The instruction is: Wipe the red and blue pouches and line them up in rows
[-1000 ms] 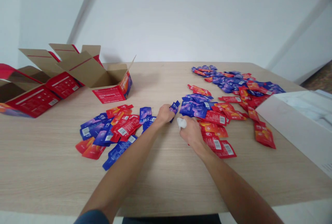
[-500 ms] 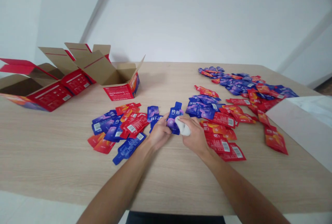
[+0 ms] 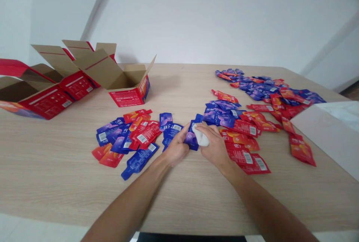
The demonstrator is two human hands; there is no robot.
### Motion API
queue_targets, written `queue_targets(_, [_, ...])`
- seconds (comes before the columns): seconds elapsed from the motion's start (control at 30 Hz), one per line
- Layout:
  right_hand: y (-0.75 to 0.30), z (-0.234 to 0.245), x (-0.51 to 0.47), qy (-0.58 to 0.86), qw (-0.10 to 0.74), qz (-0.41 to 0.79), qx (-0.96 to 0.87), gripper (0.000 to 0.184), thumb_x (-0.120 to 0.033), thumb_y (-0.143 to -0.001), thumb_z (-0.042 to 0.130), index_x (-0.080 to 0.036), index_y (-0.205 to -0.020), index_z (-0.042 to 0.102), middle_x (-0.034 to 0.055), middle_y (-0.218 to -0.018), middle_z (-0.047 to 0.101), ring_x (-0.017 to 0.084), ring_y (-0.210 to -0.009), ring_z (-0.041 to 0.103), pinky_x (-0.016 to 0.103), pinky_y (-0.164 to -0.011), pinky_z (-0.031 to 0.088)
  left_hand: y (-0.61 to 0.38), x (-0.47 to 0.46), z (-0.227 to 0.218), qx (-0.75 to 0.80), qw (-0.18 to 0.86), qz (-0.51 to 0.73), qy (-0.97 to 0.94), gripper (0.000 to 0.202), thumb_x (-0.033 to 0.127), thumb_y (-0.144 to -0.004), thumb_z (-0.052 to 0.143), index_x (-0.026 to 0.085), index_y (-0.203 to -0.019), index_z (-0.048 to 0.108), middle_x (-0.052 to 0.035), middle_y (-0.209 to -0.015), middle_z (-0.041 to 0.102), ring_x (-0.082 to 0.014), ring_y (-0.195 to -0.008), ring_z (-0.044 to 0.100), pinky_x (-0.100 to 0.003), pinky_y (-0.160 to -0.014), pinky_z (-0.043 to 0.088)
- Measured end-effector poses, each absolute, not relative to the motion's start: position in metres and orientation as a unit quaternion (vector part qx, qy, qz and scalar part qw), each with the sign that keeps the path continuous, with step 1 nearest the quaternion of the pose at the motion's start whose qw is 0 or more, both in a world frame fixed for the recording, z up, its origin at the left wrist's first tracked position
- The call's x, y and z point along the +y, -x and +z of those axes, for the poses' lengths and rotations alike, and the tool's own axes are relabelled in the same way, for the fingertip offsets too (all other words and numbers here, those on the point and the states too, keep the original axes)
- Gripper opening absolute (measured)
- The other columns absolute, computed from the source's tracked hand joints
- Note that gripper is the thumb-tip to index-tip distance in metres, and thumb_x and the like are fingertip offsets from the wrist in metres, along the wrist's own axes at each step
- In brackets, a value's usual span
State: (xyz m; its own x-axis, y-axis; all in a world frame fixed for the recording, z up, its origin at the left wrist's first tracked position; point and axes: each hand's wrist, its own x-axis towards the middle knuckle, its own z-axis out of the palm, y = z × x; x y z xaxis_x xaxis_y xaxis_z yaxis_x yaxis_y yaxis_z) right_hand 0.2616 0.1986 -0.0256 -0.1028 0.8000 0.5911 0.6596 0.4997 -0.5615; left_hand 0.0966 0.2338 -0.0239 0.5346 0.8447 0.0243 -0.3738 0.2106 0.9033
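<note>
My left hand point(image 3: 178, 147) grips a blue and purple spouted pouch point(image 3: 192, 139) by its left edge, thumb on top. A white cloth point(image 3: 202, 137) is bunched in my right hand point(image 3: 215, 145) and pressed against the pouch's printed front. The cloth and fingers cover part of that face. Left of my hands lies a loose group of pouches, with red ones point(image 3: 146, 134) over blue ones point(image 3: 140, 159). Close by my right hand is another group, blue pouches point(image 3: 214, 115) behind and red pouches point(image 3: 242, 156) nearer me.
Open red cardboard boxes stand at the left, a smaller one point(image 3: 127, 98) beside larger ones point(image 3: 50, 101). A long heap of blue and red pouches point(image 3: 260, 86) stretches along the far right. A white box-like object point(image 3: 331, 129) occupies the table's point(image 3: 179, 197) right edge.
The cloth has moved up the pouch, covering more of its printed lettering. Both hands and the pouch appear slightly further right, and the whole view has shifted a little.
</note>
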Motion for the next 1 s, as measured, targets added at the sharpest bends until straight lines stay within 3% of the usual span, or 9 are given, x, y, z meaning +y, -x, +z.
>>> queue_targets(0.17, [-0.249, -0.024, 0.192, 0.419, 0.405, 0.132, -0.802, 0.069, 0.006, -0.062, 0.052, -0.026, -0.122, 0.065, 0.0025, -0.124, 0.069, 0.024, -0.109, 0.059, 0.040, -0.095, 0.051, -0.096, 0.237, -0.031, 0.270, 0.739, 0.413, -0.458, 0.103, -0.004, -0.050, 0.051, 0.028, -0.148, 0.047, -0.0070, -0.131, 0.066, -0.0254, -0.118, 0.060, -0.032, -0.094, 0.048])
queue_targets(0.3, [-0.253, -0.019, 0.193, 0.466, 0.443, 0.106, -0.758, 0.067, 0.005, -0.064, 0.053, -0.026, -0.122, 0.065, 0.0027, -0.124, 0.069, 0.025, -0.111, 0.059, 0.040, -0.096, 0.050, -0.097, 0.237, -0.032, 0.256, 0.745, 0.407, -0.463, 0.105, -0.006, -0.047, 0.048, 0.028, -0.146, 0.051, -0.0058, -0.131, 0.066, -0.0237, -0.118, 0.060, -0.028, -0.092, 0.048])
queue_targets(0.53, [-0.271, -0.009, 0.201, 0.565, 0.504, 0.052, -0.652, 0.051, -0.003, -0.076, 0.055, -0.025, -0.121, 0.066, 0.0061, -0.124, 0.069, 0.025, -0.114, 0.059, 0.042, -0.099, 0.050, -0.103, 0.228, -0.026, 0.209, 0.791, 0.364, -0.444, 0.104, -0.006, -0.047, 0.047, 0.029, -0.146, 0.050, -0.0065, -0.120, 0.070, -0.0240, -0.104, 0.065, -0.037, -0.089, 0.051])
queue_targets(0.67, [-0.265, -0.014, 0.199, 0.518, 0.487, 0.068, -0.700, 0.059, 0.000, -0.070, 0.057, -0.026, -0.123, 0.064, 0.0053, -0.125, 0.068, 0.026, -0.114, 0.060, 0.042, -0.098, 0.051, -0.101, 0.231, -0.025, 0.222, 0.784, 0.404, -0.415, 0.105, -0.008, -0.044, 0.046, 0.026, -0.142, 0.054, -0.0058, -0.119, 0.070, -0.0211, -0.102, 0.064, -0.027, -0.082, 0.048])
queue_targets(0.87, [-0.246, -0.022, 0.190, 0.419, 0.455, 0.135, -0.774, 0.070, 0.006, -0.061, 0.054, -0.026, -0.122, 0.064, 0.0033, -0.117, 0.072, 0.024, -0.107, 0.062, 0.038, -0.089, 0.055, -0.097, 0.236, -0.024, 0.266, 0.777, 0.469, -0.324, 0.104, -0.011, -0.041, 0.048, 0.026, -0.138, 0.057, -0.0006, -0.092, 0.073, -0.0118, -0.070, 0.060, -0.019, -0.059, 0.036])
queue_targets(1.0, [-0.248, -0.019, 0.188, 0.433, 0.475, 0.119, -0.757, 0.075, 0.005, -0.059, 0.054, -0.027, -0.125, 0.062, 0.0028, -0.122, 0.070, 0.024, -0.109, 0.062, 0.039, -0.091, 0.054, -0.100, 0.238, -0.020, 0.266, 0.789, 0.489, -0.260, 0.081, -0.006, -0.052, 0.057, 0.020, -0.128, 0.063, 0.0008, -0.077, 0.068, -0.0113, -0.066, 0.059, -0.021, -0.066, 0.042])
